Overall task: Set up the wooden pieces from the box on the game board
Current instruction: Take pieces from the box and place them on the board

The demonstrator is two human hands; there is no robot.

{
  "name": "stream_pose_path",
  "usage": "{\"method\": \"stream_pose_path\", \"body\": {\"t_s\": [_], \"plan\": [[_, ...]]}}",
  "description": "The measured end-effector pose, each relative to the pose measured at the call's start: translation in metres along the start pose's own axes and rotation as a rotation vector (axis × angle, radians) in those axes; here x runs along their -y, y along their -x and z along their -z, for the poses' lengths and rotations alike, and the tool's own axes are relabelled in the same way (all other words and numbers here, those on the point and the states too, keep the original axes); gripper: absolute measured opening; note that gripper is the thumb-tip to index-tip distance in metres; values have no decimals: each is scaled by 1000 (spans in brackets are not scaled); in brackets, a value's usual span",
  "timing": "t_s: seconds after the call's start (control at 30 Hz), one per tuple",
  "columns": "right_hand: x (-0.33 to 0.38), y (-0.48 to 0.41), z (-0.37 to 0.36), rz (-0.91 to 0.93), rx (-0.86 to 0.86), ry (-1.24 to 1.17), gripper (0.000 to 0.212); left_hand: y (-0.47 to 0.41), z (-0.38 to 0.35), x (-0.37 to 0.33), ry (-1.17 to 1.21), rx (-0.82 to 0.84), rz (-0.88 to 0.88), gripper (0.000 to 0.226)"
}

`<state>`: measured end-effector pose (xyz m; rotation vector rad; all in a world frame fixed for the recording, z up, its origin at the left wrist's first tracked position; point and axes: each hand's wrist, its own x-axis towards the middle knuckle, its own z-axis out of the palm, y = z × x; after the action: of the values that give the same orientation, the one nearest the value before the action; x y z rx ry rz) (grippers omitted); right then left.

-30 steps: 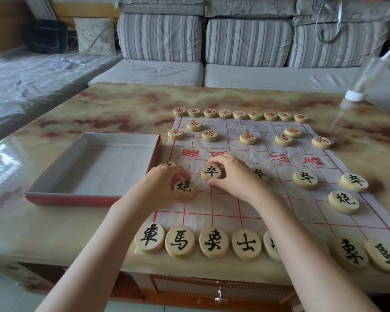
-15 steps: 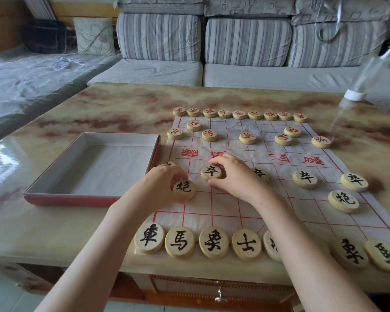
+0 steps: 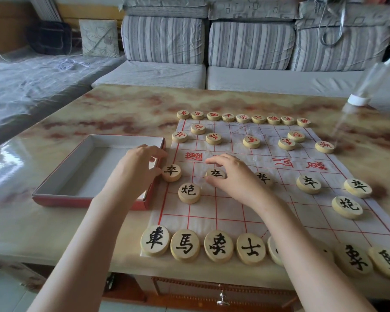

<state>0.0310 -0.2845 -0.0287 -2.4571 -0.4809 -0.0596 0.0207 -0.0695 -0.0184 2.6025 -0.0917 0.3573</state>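
A white paper game board [image 3: 232, 212] with a red grid lies on the marble table. Round wooden pieces with red characters [image 3: 243, 118] line its far side, and black-character pieces [image 3: 218, 246] line the near edge. My left hand [image 3: 137, 170] rests over the corner of the empty red-edged box [image 3: 122, 138], its thumb touching the left edge of a black soldier piece [image 3: 172, 172]. My right hand [image 3: 234, 176] pinches a second black soldier piece [image 3: 214, 174] on the board. A black cannon piece [image 3: 189, 192] lies free between my hands.
More black soldiers [image 3: 308, 184] and a cannon [image 3: 347, 207] sit at the right of the board. A clear plastic bottle [image 3: 360, 95] leans at the table's far right. A striped sofa [image 3: 250, 43] runs behind the table, and a drawer handle [image 3: 222, 299] shows below the near edge.
My left hand has let go of the cannon piece and slid left to the box corner, uncovering the leftmost black soldier. My right hand stays on its soldier piece.
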Motion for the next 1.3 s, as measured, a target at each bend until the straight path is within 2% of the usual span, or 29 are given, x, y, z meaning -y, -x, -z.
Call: {"method": "stream_pose_path", "body": {"t_s": [0.2,0.33,0.6,1.1,1.3], "plan": [[8,4,-6,25,1,34,46,-8,-12,-3,-155,125,-136,43],[5,1,-1,12,-37,73,47,-11,-16,0,-190,176,-129,50],[-5,-3,-2,-75,59,84,53,-15,-22,7,-279,199,-134,60],[-10,-4,-6,-70,42,97,50,-13,-23,4,-262,206,-109,57],[-7,-5,-4,-15,6,100,49,-11,-16,2,-164,184,-94,60]]}}
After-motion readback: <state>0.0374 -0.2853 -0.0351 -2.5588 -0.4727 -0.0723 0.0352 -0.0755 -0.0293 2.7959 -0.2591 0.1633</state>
